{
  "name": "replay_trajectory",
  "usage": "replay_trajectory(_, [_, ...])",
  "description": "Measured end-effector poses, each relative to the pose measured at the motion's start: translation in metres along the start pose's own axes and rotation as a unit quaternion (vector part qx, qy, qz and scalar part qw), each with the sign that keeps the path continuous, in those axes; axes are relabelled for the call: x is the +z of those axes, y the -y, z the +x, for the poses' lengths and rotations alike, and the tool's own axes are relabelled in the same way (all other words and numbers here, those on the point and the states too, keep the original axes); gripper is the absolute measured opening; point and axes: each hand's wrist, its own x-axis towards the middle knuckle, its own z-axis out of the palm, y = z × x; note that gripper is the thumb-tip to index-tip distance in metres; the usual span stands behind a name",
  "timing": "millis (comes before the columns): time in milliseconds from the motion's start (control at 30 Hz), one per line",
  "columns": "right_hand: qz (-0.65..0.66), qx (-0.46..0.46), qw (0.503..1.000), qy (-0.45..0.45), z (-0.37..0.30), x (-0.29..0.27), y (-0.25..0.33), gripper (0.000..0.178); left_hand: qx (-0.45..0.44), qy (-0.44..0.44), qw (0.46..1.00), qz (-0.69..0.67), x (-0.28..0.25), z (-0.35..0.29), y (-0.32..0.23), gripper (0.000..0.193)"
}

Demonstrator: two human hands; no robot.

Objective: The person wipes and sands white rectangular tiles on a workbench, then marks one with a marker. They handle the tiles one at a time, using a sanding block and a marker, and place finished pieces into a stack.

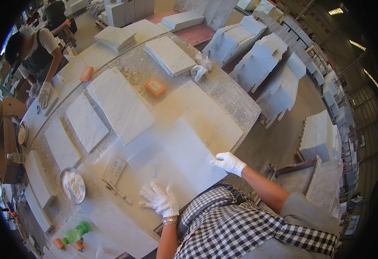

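Got the gloved right hand (230, 164) on the right-hand edge of the big pale slab (186, 151), fingers up against it. Can't tell whether actually gripping or just resting, with the underside hidden. Got the gloved left hand (159, 202) open, fingers spread, by the near-left part of the slab. Can't say for sure whether touching the slab itself or the stone next to it.

Have the slab lying flat on the worktable (234, 88), right in front of the checkered apron (236, 222). Just left of the slab, got a small marked tile (113, 169), then a metal bowl (62, 183) of white paste (72, 179) further left. Nearer than the bowl and well left of the slab, can see a green bottle (76, 232).

Past the slab's far-left side, got some stacked slabs (122, 105). Beyond the slab's far side, can spot an orange block (155, 87), then a tile stack (170, 55) with crumpled white gloves (201, 67) beside it. Way off to the far left of the slab, can see a co-worker (46, 52) in white gloves. Well beyond the slab to the far right, got rows of upright stone panels (260, 60).
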Motion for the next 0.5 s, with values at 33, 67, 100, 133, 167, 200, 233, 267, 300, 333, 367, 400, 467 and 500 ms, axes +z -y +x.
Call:
replay_trajectory(33, [0.047,0.005,0.999,-0.001,0.004,0.001,0.008,0.032,-0.005,0.017,1.000,0.000,0.001,-0.001,0.000,0.073])
replay_trajectory(67, [0.150,-0.005,0.988,-0.026,0.006,0.006,0.015,0.032,-0.007,0.024,1.000,-0.001,0.001,-0.001,0.000,0.074])
replay_trajectory(100, [0.201,0.019,0.979,-0.033,0.012,0.013,0.021,0.036,-0.002,0.013,1.000,0.003,0.001,-0.002,0.000,0.074])
replay_trajectory(133, [0.170,0.006,0.983,-0.073,0.014,0.020,0.024,0.044,-0.013,0.026,1.000,0.008,0.001,-0.002,-0.001,0.074])
replay_trajectory(167, [0.131,-0.007,0.985,-0.108,0.017,0.025,0.025,0.052,-0.006,0.017,1.000,0.008,0.000,-0.002,-0.002,0.075])
replay_trajectory(200, [0.136,-0.011,0.984,-0.115,0.020,0.029,0.024,0.052,-0.014,0.033,0.999,0.010,-0.001,-0.002,-0.003,0.076])
replay_trajectory(233, [0.140,-0.016,0.983,-0.119,0.023,0.032,0.022,0.053,-0.025,0.043,0.999,0.016,-0.003,-0.001,-0.003,0.076])
replay_trajectory(267, [0.139,-0.015,0.982,-0.126,0.027,0.030,0.019,0.054,-0.028,0.048,0.998,0.012,-0.005,-0.001,-0.004,0.076])
replay_trajectory(300, [0.154,-0.022,0.981,-0.117,0.031,0.024,0.014,0.053,-0.032,0.048,0.998,0.012,-0.006,-0.001,-0.005,0.076])
replay_trajectory(333, [0.167,-0.019,0.979,-0.114,0.035,0.016,0.008,0.052,-0.039,0.056,0.998,0.013,-0.008,-0.001,-0.006,0.076])
replay_trajectory(367, [0.185,-0.015,0.977,-0.108,0.038,0.008,0.003,0.051,-0.044,0.064,0.997,0.014,-0.011,-0.001,-0.008,0.075])
replay_trajectory(400, [0.182,-0.019,0.975,-0.123,0.043,-0.006,-0.004,0.050,-0.053,0.078,0.995,0.014,-0.013,-0.001,-0.009,0.075])
replay_trajectory(467, [0.181,-0.024,0.972,-0.146,0.053,-0.046,-0.025,0.048,-0.064,0.090,0.994,0.018,-0.017,0.000,-0.012,0.074])
replay_trajectory(500, [0.172,-0.014,0.973,-0.156,0.059,-0.070,-0.039,0.046,-0.065,0.088,0.994,0.022,-0.018,0.000,-0.014,0.074])
